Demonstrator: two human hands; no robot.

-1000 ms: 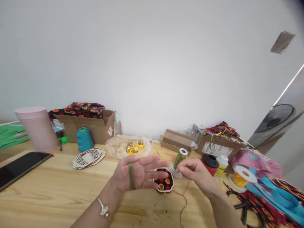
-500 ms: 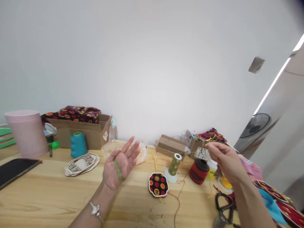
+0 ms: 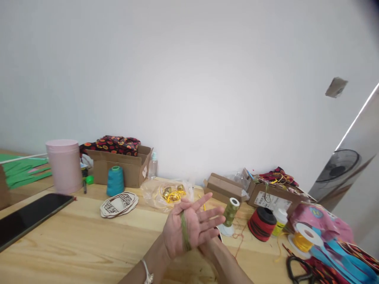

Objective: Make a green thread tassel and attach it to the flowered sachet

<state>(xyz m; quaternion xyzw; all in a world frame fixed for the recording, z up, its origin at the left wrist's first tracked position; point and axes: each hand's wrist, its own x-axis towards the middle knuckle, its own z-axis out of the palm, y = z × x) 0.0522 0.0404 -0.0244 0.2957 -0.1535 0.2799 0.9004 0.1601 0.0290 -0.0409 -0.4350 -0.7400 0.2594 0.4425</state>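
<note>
My left hand is held palm up over the table, fingers spread. Several turns of olive-green thread wrap around its palm. Behind it, partly covered, is my right hand; its fingers are hidden, so I cannot tell what they grip. Close to my fingertips, a spool of olive-green thread stands upright on a white base. The patterned panel is almost wholly covered by my hands.
Left are a phone, wooden cutouts, a teal thread cone and a pink canister. A plastic bag holds bells and yellow cord. Right are a red-and-black spool, a yellow ribbon spool and black-handled scissors.
My right hand has come from the far right, where it was raised in a pinch, to behind my left hand. My left hand has shifted right in view. The view has turned left.
</note>
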